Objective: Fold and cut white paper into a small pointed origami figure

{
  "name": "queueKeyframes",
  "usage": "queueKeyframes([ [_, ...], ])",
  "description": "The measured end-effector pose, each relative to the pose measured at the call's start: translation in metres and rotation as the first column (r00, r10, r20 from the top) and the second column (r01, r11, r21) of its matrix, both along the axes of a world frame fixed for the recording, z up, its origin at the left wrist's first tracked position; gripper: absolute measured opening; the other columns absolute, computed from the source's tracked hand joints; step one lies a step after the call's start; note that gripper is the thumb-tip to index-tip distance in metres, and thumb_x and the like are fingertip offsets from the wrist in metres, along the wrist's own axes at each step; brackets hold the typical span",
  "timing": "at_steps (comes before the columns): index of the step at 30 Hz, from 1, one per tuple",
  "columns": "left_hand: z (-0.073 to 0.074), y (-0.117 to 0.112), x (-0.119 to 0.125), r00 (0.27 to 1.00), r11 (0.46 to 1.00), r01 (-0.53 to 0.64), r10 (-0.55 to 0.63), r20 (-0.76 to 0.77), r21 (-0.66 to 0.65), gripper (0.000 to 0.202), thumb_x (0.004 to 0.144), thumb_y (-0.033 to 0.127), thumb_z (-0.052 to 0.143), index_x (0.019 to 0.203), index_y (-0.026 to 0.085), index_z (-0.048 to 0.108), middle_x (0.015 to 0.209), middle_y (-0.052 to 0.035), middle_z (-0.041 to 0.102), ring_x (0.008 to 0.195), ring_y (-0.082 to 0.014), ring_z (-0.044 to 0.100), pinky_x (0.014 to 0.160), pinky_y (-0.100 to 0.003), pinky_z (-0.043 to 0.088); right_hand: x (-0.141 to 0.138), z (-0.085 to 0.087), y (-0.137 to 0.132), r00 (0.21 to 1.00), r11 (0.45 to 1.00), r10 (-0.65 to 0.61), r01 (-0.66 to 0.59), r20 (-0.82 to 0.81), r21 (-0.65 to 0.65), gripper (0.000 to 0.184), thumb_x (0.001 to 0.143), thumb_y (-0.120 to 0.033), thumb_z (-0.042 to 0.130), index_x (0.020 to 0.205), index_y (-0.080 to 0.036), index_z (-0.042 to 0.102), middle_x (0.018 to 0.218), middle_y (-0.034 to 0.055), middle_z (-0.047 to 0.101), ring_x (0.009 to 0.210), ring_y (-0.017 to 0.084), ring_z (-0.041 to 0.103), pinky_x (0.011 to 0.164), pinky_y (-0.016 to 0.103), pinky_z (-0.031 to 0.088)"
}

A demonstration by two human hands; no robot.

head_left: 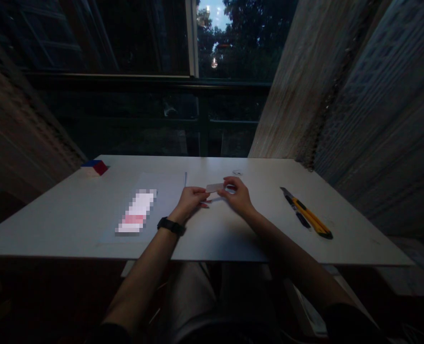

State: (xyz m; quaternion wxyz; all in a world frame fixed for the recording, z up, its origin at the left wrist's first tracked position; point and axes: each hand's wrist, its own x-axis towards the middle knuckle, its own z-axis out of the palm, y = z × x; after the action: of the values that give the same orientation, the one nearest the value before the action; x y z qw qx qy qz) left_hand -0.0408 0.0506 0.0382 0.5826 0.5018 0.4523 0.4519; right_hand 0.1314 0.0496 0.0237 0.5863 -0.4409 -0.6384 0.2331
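Note:
My left hand [192,199] and my right hand [236,195] meet over the middle of a white table [71,210]. Both pinch a small pale flat strip [214,187] between their fingertips, one hand at each end. A thin reddish object [206,204] lies on the table just under my left fingers; what it is stays unclear. A dark watch sits on my left wrist [171,226].
A yellow-and-black utility knife [312,219] and a dark pen [295,208] lie to the right. A sheet of paper with a blurred patch [137,210] lies to the left. A red-and-blue block [95,167] sits at the far left corner. Windows and a railing stand behind.

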Motion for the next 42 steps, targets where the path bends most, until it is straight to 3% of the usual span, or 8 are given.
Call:
queueKeyframes([
  [3,-0.002,-0.001,0.000,0.992,0.995,0.096,-0.093,-0.089,0.028,0.025,0.060,0.023,0.073,0.076,0.006,0.066,0.066,-0.0072,0.065,0.059,-0.0169,0.064,0.045,-0.020,0.049,0.000,-0.001,0.001,1.000,0.997,0.025,-0.026,-0.013,-0.075,0.044,0.061,-0.032,0.069,0.102,-0.020,0.056,0.093,0.0032,0.062,0.073,0.015,0.059,0.064,0.028,0.048],
  [7,-0.005,0.000,0.001,0.981,0.986,0.161,-0.155,-0.117,0.040,0.025,0.061,0.027,0.073,0.074,0.007,0.066,0.067,-0.0070,0.065,0.059,-0.0164,0.064,0.044,-0.020,0.048,0.000,0.000,0.000,0.994,0.991,-0.041,0.053,0.106,-0.122,0.025,0.065,-0.035,0.065,0.083,-0.018,0.065,0.072,0.0009,0.064,0.062,0.014,0.056,0.060,0.027,0.043],
  [12,-0.006,0.001,0.000,0.980,0.984,0.173,-0.166,-0.112,0.054,0.026,0.060,0.027,0.074,0.074,0.007,0.065,0.068,-0.0072,0.064,0.058,-0.0155,0.063,0.044,-0.020,0.048,0.000,0.000,-0.001,0.989,0.985,-0.088,0.104,0.120,-0.137,0.025,0.066,-0.038,0.063,0.078,-0.016,0.067,0.067,0.0012,0.063,0.058,0.014,0.052,0.057,0.026,0.041],
  [19,-0.005,0.001,0.000,0.985,0.988,0.136,-0.127,-0.115,0.074,0.023,0.064,0.027,0.071,0.076,0.007,0.066,0.067,-0.0065,0.064,0.057,-0.0150,0.063,0.045,-0.020,0.049,-0.002,-0.007,0.002,0.999,0.979,0.047,-0.048,-0.012,-0.200,0.046,0.064,-0.039,0.065,0.105,-0.020,0.057,0.084,0.0022,0.063,0.063,0.014,0.057,0.058,0.027,0.046],
  [26,-0.003,0.000,0.001,0.980,0.982,0.179,-0.173,-0.097,0.056,0.030,0.061,0.033,0.073,0.074,0.007,0.065,0.066,-0.0059,0.063,0.061,-0.0174,0.064,0.048,-0.023,0.052,-0.002,-0.006,0.001,0.995,0.984,-0.011,0.028,0.098,-0.174,0.028,0.065,-0.036,0.064,0.087,-0.018,0.062,0.080,0.0022,0.064,0.073,0.018,0.059,0.068,0.032,0.047],
  [30,-0.003,0.000,0.001,0.985,0.990,0.131,-0.123,-0.120,0.058,0.032,0.064,0.036,0.070,0.073,0.007,0.065,0.062,-0.0058,0.062,0.058,-0.0179,0.064,0.047,-0.024,0.051,-0.004,-0.008,0.003,0.999,0.983,0.023,-0.015,0.044,-0.184,0.029,0.064,-0.036,0.065,0.087,-0.019,0.061,0.080,0.0024,0.063,0.074,0.018,0.059,0.069,0.032,0.048],
  [37,-0.003,0.003,-0.002,0.998,0.994,-0.023,0.029,-0.057,0.107,0.030,0.063,0.036,0.071,0.071,0.008,0.066,0.055,-0.0018,0.058,0.055,-0.0137,0.060,0.044,-0.019,0.047,-0.004,-0.005,-0.002,0.971,0.960,0.195,-0.218,-0.142,-0.173,0.070,0.061,-0.037,0.071,0.123,-0.028,0.042,0.109,0.0062,0.053,0.075,0.016,0.061,0.060,0.028,0.051],
  [42,-0.001,0.002,-0.004,0.998,0.999,-0.041,0.040,0.050,0.030,0.030,0.061,0.033,0.073,0.076,0.008,0.065,0.057,-0.0019,0.059,0.055,-0.0126,0.061,0.046,-0.018,0.047,-0.004,-0.001,-0.005,0.984,0.981,0.178,-0.178,-0.001,-0.082,0.031,0.062,-0.040,0.071,0.087,-0.021,0.068,0.110,0.0069,0.051,0.097,0.019,0.055,0.073,0.028,0.050],
])
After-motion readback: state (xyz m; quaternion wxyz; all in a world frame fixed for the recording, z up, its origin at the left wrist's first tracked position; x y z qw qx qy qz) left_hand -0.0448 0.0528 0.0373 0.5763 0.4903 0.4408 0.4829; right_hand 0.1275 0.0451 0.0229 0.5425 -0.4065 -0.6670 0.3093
